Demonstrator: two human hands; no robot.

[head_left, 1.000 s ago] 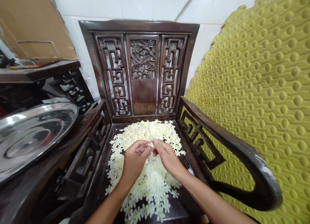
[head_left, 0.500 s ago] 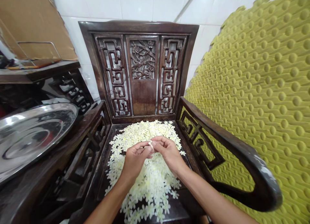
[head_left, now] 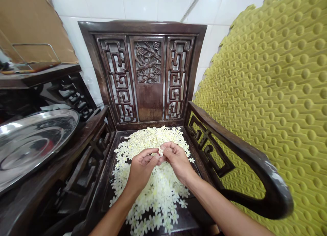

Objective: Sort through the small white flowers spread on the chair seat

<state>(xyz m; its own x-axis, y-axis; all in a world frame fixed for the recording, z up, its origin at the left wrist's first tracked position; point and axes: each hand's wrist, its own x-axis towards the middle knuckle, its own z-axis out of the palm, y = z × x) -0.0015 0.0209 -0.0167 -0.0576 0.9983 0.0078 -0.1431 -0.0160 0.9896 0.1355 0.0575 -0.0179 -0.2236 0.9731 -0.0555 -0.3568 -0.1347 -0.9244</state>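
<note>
While left hand (head_left: pixel 141 164) and right hand (head_left: pixel 177 160) pinch a white flower (head_left: pixel 160 151) in closed fingertips (head_left: pixel 154 159), loose blossoms (head_left: pixel 155 186) heaped across dark chair seat (head_left: pixel 190 215), metal tray (head_left: pixel 33 140) alongside.

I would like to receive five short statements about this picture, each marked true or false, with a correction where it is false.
1. A round metal tray is to the left of the wooden chair. True.
2. The left hand and the right hand hold a small white piece above the pale flowers. True.
3. The pale flowers are spread on the tray. False: they are spread on the seat of the chair.
4. A yellow mat is to the right of the chair. True.
5. The mat has a smooth, flat surface. False: it is bumpy all over.
</note>
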